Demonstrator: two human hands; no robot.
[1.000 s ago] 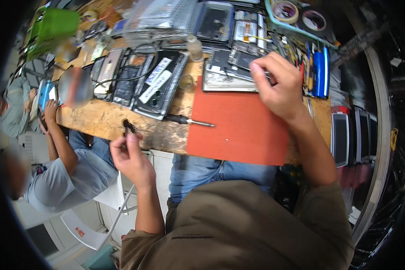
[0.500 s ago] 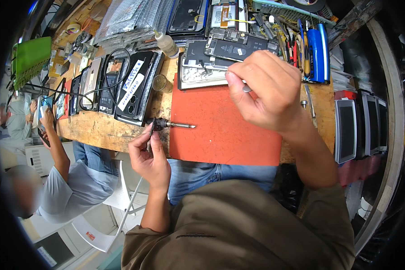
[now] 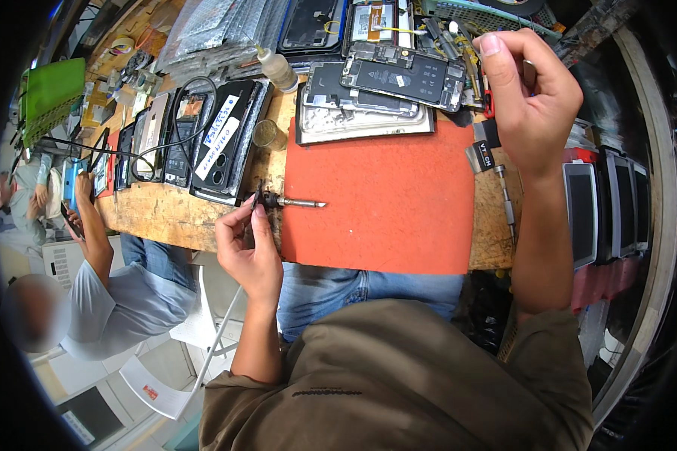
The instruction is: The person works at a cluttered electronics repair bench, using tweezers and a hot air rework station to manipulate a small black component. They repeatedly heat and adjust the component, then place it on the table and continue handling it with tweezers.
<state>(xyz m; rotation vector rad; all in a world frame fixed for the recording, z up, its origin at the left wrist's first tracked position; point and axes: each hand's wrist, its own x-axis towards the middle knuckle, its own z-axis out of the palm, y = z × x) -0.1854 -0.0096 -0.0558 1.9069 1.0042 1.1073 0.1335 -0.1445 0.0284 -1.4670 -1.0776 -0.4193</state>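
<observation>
My left hand (image 3: pixel 250 252) pinches the black handle of a soldering iron (image 3: pixel 297 201). Its bare metal tip points right, over the left part of an orange mat (image 3: pixel 384 203). High on the right, above the tools, my right hand (image 3: pixel 538 101) is curled with thumb and fingers together. A small greyish piece shows among its fingers, too little of it to name. Opened phones (image 3: pixel 406 79) lie stacked on a pale tray (image 3: pixel 353 129) at the mat's far edge. A small glass jar (image 3: pixel 269 135) stands left of the mat.
A dropper bottle (image 3: pixel 278 71) stands behind the jar. Several phones (image 3: pixel 226 143) line the left, with a black cable (image 3: pixel 174 128) looped over them. A screwdriver (image 3: pixel 508 207) lies right of the mat; tablets (image 3: pixel 581 214) stand beyond. At left sits another person (image 3: pixel 128 316).
My right hand has moved right and away from me, off the phones and mat, uncovering the screwdriver. My left hand still holds the soldering iron in nearly the same place.
</observation>
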